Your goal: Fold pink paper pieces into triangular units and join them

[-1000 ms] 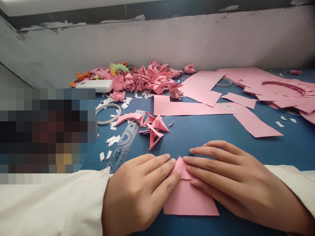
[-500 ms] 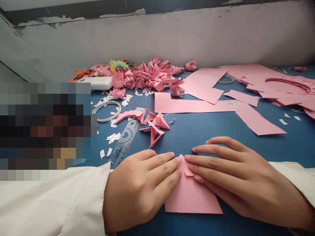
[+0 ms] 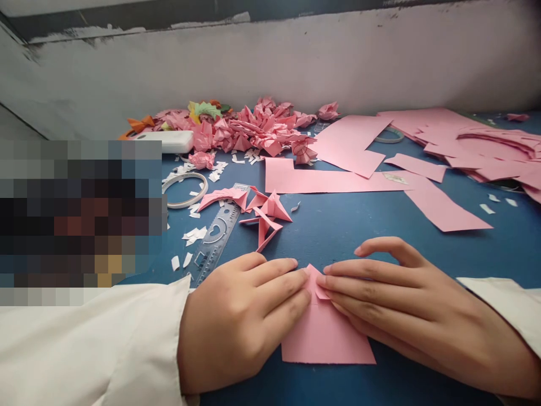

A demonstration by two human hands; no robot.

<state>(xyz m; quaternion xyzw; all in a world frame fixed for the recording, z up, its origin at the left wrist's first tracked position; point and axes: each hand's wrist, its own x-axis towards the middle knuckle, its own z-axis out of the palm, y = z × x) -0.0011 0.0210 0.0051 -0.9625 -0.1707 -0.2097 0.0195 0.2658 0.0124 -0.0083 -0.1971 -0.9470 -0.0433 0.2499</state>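
Note:
A sheet of pink paper lies on the table before me, its upper corners folded in to a point at the top. My left hand is closed on its left side, fingertips pressing along the crease near the point. On the other side, my right hand grips the right edge at a small folded flap, its index finger raised and bent. Both thumbs are largely hidden. Beyond my left hand are folded pink paper pieces and a clear plastic ruler.
A heap of crumpled and folded pink paper lies against the wall. Rolls of tape, white scraps, a white box-like object and cut pink strips are scattered about. Stacked pink sheets lie at the right.
The paper's lower right corner has shifted slightly left. My right hand's fingers have closed in over the flap, and its index finger has lifted and bent more. The left hand is nearly still.

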